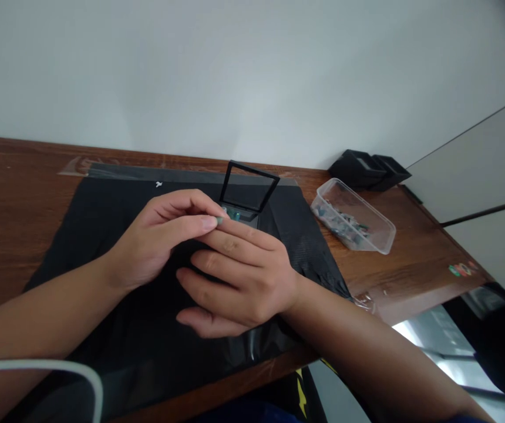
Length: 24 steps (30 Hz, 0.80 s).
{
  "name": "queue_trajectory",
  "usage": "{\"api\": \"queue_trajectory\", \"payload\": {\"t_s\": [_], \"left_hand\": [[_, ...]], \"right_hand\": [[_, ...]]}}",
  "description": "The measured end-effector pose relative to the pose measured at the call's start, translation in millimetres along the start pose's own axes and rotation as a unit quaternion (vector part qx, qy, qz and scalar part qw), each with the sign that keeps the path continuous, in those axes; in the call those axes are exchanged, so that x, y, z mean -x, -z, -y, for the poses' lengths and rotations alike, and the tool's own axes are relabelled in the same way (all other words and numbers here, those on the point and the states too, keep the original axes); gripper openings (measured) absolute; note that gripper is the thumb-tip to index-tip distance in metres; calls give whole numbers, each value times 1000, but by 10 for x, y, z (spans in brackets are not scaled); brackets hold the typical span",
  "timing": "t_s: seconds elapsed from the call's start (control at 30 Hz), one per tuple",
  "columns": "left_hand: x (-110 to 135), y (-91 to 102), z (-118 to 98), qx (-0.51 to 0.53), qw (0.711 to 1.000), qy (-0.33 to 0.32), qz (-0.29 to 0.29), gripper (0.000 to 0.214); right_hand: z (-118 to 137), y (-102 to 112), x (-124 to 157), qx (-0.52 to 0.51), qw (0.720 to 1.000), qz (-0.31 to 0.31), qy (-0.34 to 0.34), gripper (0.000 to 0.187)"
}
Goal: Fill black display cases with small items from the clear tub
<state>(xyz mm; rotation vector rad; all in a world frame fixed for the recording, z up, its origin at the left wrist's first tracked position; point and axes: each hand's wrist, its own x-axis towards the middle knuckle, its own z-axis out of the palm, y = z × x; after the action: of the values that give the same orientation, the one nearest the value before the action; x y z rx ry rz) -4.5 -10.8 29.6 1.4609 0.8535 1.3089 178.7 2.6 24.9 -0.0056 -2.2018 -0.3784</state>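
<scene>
My left hand (155, 238) is closed in a pinch, thumb against index finger, on a small green piece (219, 221). Its kind is too small to make out. My right hand (243, 264) reaches in from the right with its back toward me. Its fingers are apart and loosely bent, and its uppermost fingers touch the left fingertips beside the green piece. Just behind the hands stands a small black case (252, 216), its framed lid (249, 187) raised. Teal pieces (234, 214) lie in the case, partly hidden by my fingers.
A black sheet (103, 205) covers the middle of the wooden table (10, 194). To the right are a clear plastic box (378, 232) of small mixed pieces and black bins (358, 167) by the wall. Colourful rings (461, 269) lie far right. A white cable (71, 366) crosses the lower left.
</scene>
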Motion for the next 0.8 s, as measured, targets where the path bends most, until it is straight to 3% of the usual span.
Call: {"api": "queue_trajectory", "payload": {"t_s": [0.37,0.8], "left_hand": [[28,-105,-168,174,972,157,1,9],[44,-91,-97,195,970,141,-18,4]], "right_hand": [[-8,15,-16,18,999,29,11,41],[29,17,-33,14,995,100,4,36]]}}
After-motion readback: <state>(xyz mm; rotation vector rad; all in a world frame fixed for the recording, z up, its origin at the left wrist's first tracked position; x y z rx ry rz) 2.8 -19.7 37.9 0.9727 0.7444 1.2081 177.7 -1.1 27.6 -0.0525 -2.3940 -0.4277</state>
